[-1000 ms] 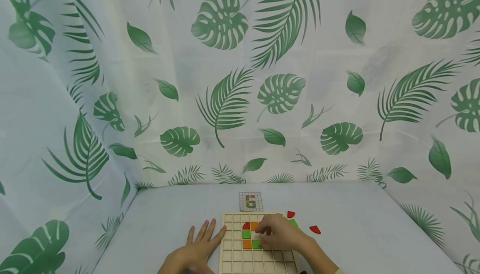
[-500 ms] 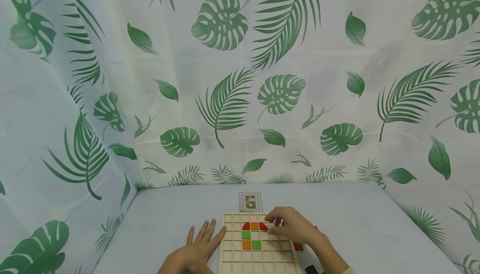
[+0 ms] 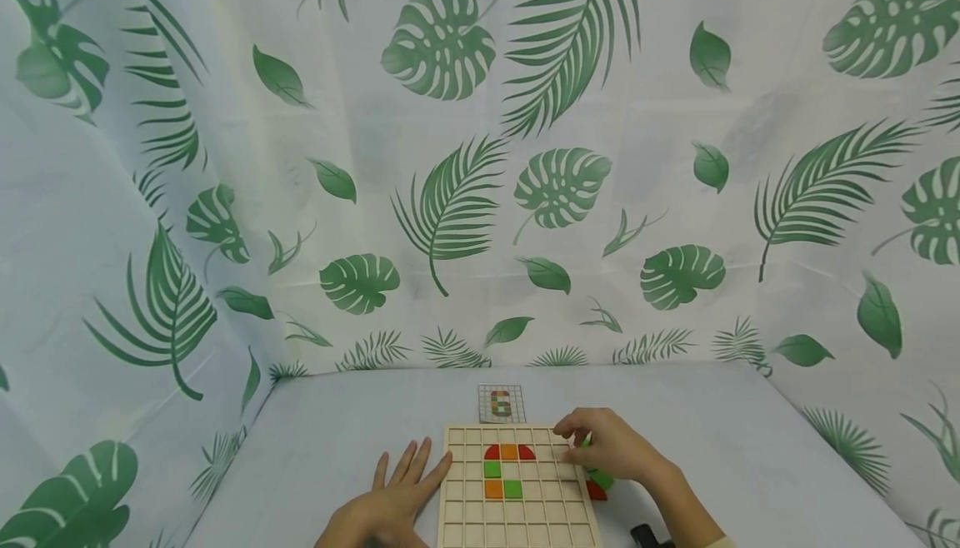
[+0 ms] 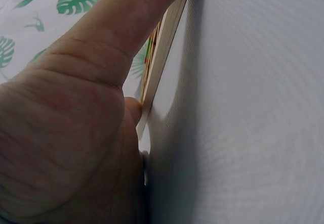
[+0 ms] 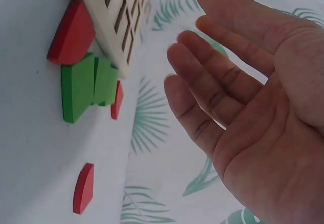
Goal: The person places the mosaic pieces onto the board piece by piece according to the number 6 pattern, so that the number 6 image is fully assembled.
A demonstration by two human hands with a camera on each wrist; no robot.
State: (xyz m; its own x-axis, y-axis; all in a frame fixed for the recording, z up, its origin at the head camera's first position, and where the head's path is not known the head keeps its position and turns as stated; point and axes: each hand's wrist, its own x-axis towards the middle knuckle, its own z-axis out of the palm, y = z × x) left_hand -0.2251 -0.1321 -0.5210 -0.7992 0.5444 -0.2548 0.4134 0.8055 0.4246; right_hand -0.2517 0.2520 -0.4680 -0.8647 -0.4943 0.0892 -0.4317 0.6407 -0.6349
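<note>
My left hand [image 3: 393,494] lies with spread fingers at the left edge of the wooden grid board [image 3: 455,515]; in the left wrist view its thumb [image 4: 136,27] reaches the board's side [image 4: 164,52]. Set in the board are a red rounded tile [image 3: 492,452], an orange square [image 3: 509,451], a second red rounded tile [image 3: 527,452], a green square [image 3: 492,469], a lower orange square [image 3: 493,489] and another green square [image 3: 512,489]. Over the board's right edge hovers my right hand [image 3: 611,445], its fingers loosely bent and holding nothing in the right wrist view.
Beside the board's right edge lie a red tile [image 5: 73,34], green tiles [image 5: 78,87] and a smaller-looking red tile [image 5: 117,100]. One more red tile [image 5: 83,188] lies apart on the white table. Behind the board is a printed grid card [image 3: 502,403] with a coloured figure.
My right hand has moved right, from over the tiles to the board's right edge. The red tile right of the top orange square has come into view. My left hand has stayed put.
</note>
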